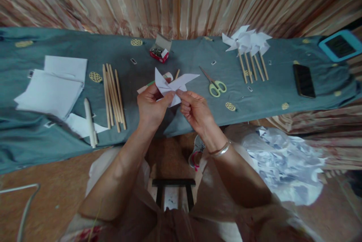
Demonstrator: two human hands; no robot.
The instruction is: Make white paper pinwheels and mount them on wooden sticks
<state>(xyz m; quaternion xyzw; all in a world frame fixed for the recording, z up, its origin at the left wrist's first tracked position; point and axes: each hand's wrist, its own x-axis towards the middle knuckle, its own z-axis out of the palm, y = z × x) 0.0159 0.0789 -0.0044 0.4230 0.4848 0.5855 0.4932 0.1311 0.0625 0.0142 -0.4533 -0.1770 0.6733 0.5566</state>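
A white paper pinwheel [181, 80], with pointed blades, is held above the near middle of the table. My left hand [152, 108] grips it from the left, thumb pressed near its centre. From the right, my right hand [196, 110] pinches the paper at the centre with thumb and forefinger; anything small between those fingertips is hidden. Behind the pinwheel, a roll of tape [169, 76] and the end of a wooden stick [177, 73] show in part. Green-handled scissors [216, 86] lie just right of my hands. An open red box of small metal pins [159, 53] stands beyond them.
Stacked white paper [53, 91], a white pen-like tool [89, 121] and several wooden sticks [113, 96] lie left. Finished pinwheels [246, 41], a black phone [303, 80] and a blue-framed device [341, 45] are right. A clear bag of paper scraps [285, 162] stands below the table's edge.
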